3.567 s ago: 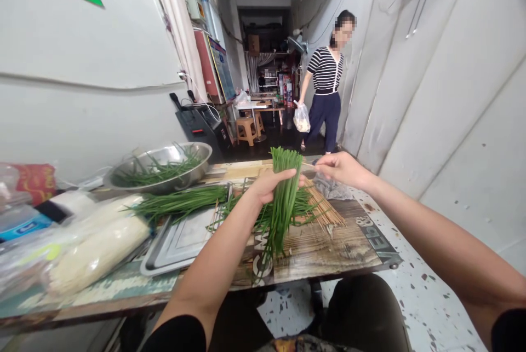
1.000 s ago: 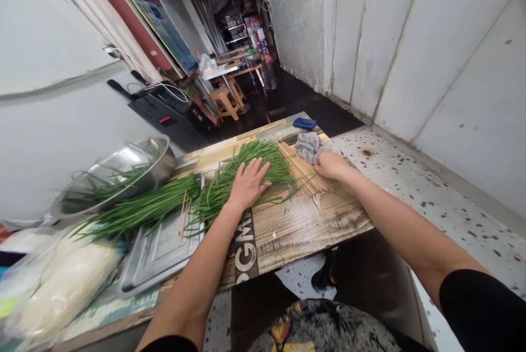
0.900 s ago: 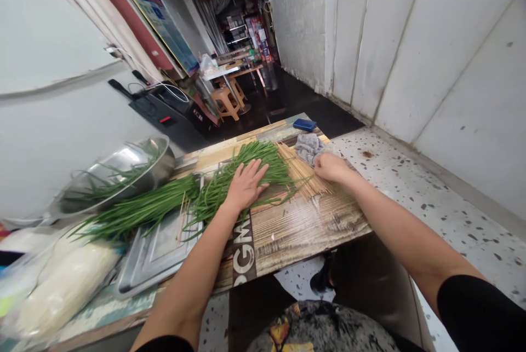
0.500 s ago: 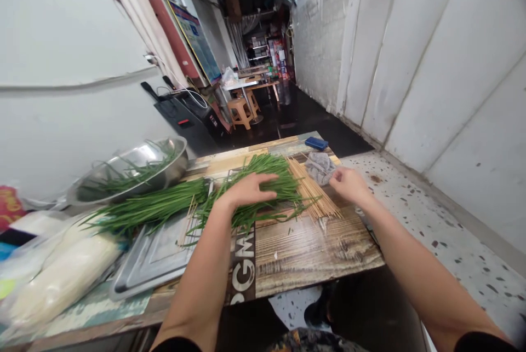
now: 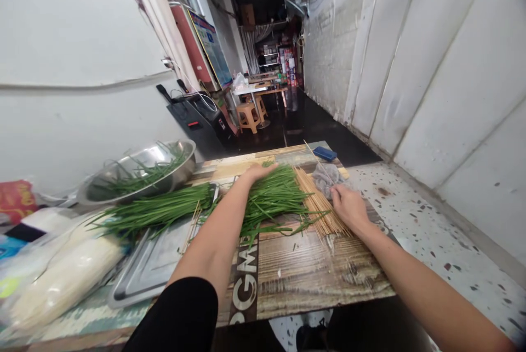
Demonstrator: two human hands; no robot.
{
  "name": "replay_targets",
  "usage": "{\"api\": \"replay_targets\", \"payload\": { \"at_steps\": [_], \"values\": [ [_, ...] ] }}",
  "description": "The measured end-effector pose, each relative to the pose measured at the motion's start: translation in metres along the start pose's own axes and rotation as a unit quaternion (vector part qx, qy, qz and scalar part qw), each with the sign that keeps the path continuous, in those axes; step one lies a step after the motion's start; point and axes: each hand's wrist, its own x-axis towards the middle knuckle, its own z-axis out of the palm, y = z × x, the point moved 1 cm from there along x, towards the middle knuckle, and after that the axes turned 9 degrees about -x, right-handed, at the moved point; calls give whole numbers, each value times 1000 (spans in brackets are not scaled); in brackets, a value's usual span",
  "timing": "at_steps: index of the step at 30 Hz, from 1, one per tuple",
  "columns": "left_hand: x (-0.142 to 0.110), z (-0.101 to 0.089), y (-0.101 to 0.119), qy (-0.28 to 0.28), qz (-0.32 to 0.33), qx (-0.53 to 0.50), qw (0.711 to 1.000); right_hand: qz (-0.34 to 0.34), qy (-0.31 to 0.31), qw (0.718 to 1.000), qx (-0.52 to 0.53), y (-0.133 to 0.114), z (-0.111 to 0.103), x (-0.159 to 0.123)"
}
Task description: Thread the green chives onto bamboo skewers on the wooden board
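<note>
A pile of green chives (image 5: 275,198) lies across the wood-print table (image 5: 312,270). My left hand (image 5: 257,170) reaches over the pile to its far end, fingers stretched out on the chive tips. Beside the chives on the right is a heap of bamboo skewers (image 5: 318,209). My right hand (image 5: 349,205) rests on that heap, its fingers pinched on one thin skewer that points up and away toward the far table edge.
A second chive bundle (image 5: 160,211) lies over a metal tray (image 5: 152,264). A steel bowl (image 5: 181,168) with a few chives stands at back left. Bagged white food (image 5: 61,275) is at the near left. A grey cloth (image 5: 326,174) and a blue object (image 5: 324,153) lie at the far end.
The upright chive bunch was laid down on the pile. My left hand then slid from the pile's middle to its far end. My right hand shifted nearer along the skewers and lifted one.
</note>
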Motion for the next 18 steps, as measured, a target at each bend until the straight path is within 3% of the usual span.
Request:
{"api": "replay_targets", "payload": {
  "at_steps": [3, 6, 10, 12, 14, 15, 18],
  "values": [
    [-10, -1, 13, -111, -13, 43, 993, 6, -7, 1000, -18, -1, -2, -1],
    [-18, -11, 22, -135, 13, 96, 986, 0, -18, 1000, -23, 0, -1, -1],
    [-36, -31, 33, -92, 75, 126, 985, 2, -41, 999, -31, 2, 2, 0],
    [-58, -30, 35, -88, 111, 152, 978, 1, -49, 998, -30, 2, 3, 0],
    [-88, -16, 32, -93, 151, 176, 968, -3, -54, 998, -24, 1, 3, 0],
    [-105, -6, 28, -67, 161, 187, 967, -4, -54, 998, -20, 1, 2, 0],
    [-144, 23, 16, 89, 209, 224, 948, -5, -44, 999, -4, 1, 2, 0]
  ]
}}
